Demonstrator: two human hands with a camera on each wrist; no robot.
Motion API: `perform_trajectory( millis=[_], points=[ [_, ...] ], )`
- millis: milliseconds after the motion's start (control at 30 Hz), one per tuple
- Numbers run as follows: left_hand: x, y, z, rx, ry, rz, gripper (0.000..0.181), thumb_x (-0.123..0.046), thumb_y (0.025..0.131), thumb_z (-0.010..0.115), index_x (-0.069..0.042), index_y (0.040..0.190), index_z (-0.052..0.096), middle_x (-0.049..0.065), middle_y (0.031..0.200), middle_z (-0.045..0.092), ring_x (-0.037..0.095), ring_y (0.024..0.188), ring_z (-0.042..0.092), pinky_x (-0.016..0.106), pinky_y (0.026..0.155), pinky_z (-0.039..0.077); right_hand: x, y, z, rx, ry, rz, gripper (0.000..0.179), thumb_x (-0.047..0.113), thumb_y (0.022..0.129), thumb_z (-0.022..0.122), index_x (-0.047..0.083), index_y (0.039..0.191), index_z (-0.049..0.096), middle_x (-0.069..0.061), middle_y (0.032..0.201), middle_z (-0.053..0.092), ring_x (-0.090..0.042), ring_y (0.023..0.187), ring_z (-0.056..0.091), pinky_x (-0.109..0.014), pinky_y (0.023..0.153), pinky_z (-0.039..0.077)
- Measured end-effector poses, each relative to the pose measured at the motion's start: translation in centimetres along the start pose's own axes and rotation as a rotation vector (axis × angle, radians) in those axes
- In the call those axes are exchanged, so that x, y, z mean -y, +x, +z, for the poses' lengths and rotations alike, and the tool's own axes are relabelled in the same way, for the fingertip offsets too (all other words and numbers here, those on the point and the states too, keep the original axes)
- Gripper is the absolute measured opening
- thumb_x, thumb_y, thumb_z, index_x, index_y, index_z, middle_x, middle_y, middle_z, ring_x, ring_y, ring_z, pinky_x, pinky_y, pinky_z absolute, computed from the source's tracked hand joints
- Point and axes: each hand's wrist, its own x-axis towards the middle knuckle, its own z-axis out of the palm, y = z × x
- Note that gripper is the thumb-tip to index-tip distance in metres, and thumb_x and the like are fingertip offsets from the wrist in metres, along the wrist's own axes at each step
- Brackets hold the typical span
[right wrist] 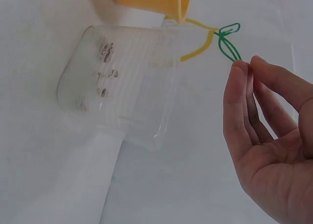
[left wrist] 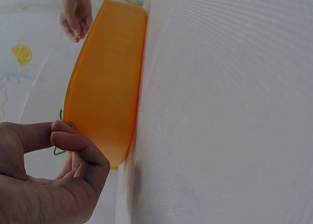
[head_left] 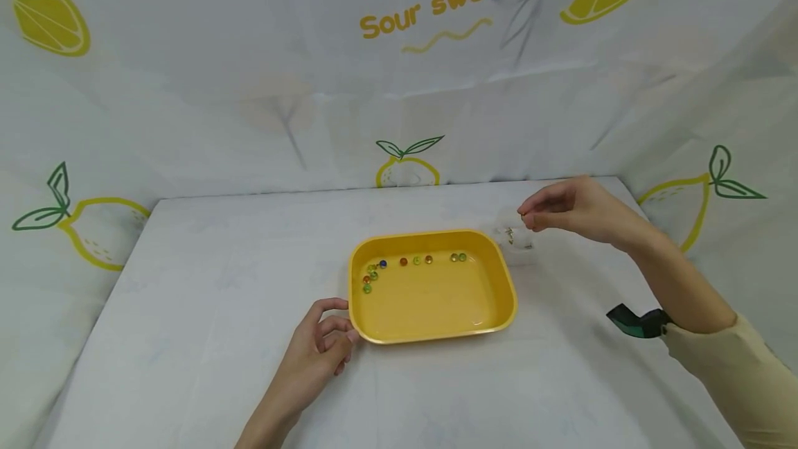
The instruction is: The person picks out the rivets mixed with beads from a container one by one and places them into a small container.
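Note:
My left hand (head_left: 321,341) grips the near-left corner of a yellow tray (head_left: 430,335), thumb and fingers at its rim. In the left wrist view, the fingertips meet right at the rim of the orange-looking tray wall (left wrist: 105,77). Raised above the far right of the table, my right hand (head_left: 576,210) pinches a tiny brownish bead-like piece (head_left: 522,216) between thumb and fingers. Below those fingertips stands a clear plastic container (right wrist: 132,82) with several small shiny pieces (right wrist: 106,52) inside. Glassy round beads, green, orange and one blue bead (head_left: 383,264), lie in the tray.
A white cloth with lemon prints covers the table (head_left: 206,310) and hangs as a backdrop (head_left: 249,75) behind and at both sides. The clear container sits close to the tray's right end. A dark strap (head_left: 639,322) hangs at the right sleeve.

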Motion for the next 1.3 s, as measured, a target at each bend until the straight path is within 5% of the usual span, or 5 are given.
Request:
perform_trajectory(
  millis=[467,1300],
  points=[
    [0.0,0.0,0.0,0.0,-0.004,0.011,0.049,-0.006,0.099,0.07,-0.017,0.143,0.052,0.011,0.105,0.07,0.015,0.069,0.056,0.023,0.056,0.044,-1.8,1.0,0.1,0.026,-0.043,0.066,0.024,0.016,0.103,0.075,0.001,0.122,0.077,-0.014,0.11,0.083,-0.013,0.091,0.081,-0.026,0.087,0.066],
    [0.0,-0.1,0.0,0.006,-0.009,0.003,0.05,-0.007,0.098,0.071,-0.017,0.143,0.051,0.011,0.105,0.07,0.014,0.067,0.054,0.023,0.056,0.043,-2.9,1.9,1.1,0.044,-0.086,0.082,0.025,0.011,0.103,0.074,-0.004,0.123,0.075,-0.017,0.109,0.081,-0.023,0.092,0.08,-0.036,0.088,0.067]
  ],
)
